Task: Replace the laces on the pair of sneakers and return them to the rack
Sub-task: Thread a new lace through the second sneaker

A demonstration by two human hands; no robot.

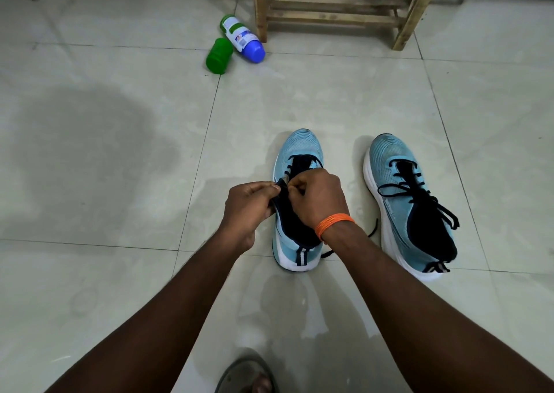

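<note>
Blue sneaker (296, 150) | left hand (248, 204) grips collar | right hand (320, 201) pinches lace (317, 161)

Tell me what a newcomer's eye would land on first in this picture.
The left hand and right hand meet at mid-frame, pinching at the dark throat of the centre sneaker on the tiled floor. The second sneaker stands to its right, its black lace threaded but untied. Farther off, a green-and-blue bottle lies beside the wooden rack.
</note>
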